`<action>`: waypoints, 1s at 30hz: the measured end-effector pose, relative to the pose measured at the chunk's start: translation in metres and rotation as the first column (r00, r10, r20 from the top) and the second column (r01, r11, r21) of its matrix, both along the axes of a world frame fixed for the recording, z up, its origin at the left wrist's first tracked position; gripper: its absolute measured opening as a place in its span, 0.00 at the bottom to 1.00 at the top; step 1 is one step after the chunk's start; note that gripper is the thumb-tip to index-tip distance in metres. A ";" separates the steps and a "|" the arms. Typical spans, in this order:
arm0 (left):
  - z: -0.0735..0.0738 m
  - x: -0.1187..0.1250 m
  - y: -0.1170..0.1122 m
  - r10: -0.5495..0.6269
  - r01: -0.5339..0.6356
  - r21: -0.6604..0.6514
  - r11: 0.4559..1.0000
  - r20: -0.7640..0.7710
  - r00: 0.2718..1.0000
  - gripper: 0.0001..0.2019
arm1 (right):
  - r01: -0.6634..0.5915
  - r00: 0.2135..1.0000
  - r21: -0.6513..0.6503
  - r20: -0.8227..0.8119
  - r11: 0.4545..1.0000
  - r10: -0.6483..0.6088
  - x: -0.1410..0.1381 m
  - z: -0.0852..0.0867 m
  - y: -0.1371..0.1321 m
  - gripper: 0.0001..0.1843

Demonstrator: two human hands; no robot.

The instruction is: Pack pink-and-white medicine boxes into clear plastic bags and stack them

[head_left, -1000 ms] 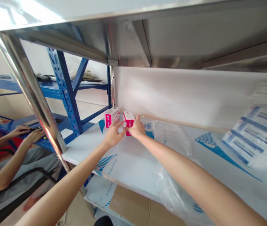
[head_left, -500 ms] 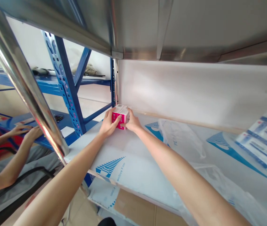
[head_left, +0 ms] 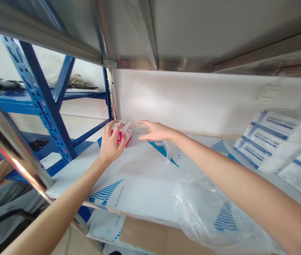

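Observation:
A small pink-and-white cardboard box [head_left: 128,131] sits at the far left corner of the film-covered shelf [head_left: 142,177]. Over its left side and front curls my left hand [head_left: 112,143], fingers bent on the box and hiding much of its pink face. To the right of the box, a short gap away, is my right hand [head_left: 155,131]. Its thumb and fingers are apart, with nothing between them. A crumpled clear plastic bag [head_left: 200,202] lies on the shelf beneath my right forearm.
White-and-blue packs in clear plastic [head_left: 267,134] are stacked at the right. A metal shelf [head_left: 187,35] hangs low overhead. The chrome post [head_left: 15,148] and blue rack [head_left: 44,106] border the left, where another person's hand [head_left: 0,170] shows. Cardboard [head_left: 142,233] lies below.
My right hand has let go of the box and moved off to its right, opening. My left hand stays on the box. The view has swung right, showing more of the white-and-blue packs.

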State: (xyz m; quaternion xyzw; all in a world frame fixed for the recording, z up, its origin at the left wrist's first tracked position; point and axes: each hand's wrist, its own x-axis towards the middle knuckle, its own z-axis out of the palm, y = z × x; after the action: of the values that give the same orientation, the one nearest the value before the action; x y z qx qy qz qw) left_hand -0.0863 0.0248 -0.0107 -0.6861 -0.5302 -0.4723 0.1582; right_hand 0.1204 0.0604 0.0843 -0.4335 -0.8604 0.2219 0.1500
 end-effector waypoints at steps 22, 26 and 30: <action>0.049 0.157 -0.105 -0.465 0.614 -0.705 0.355 0.436 0.770 0.12 | 0.177 0.948 -0.418 -0.170 0.891 -0.268 0.261 -0.029 -0.146 0.22; 0.051 0.161 -0.102 -0.440 0.613 -0.702 0.362 0.451 0.776 0.09 | 0.257 0.965 -0.228 -0.001 0.939 -0.264 0.266 -0.032 -0.149 0.18; 0.046 0.162 -0.102 -0.440 0.594 -0.706 0.385 0.425 0.791 0.07 | 0.201 0.979 -0.297 0.076 0.933 -0.187 0.271 -0.047 -0.145 0.11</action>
State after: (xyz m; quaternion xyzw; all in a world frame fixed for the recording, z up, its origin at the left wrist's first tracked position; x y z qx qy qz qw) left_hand 0.0756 -0.0768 0.0353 -0.7665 -0.4545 -0.2551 -0.3752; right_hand 0.3911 -0.0848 0.0374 -0.5392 -0.7724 0.3253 0.0830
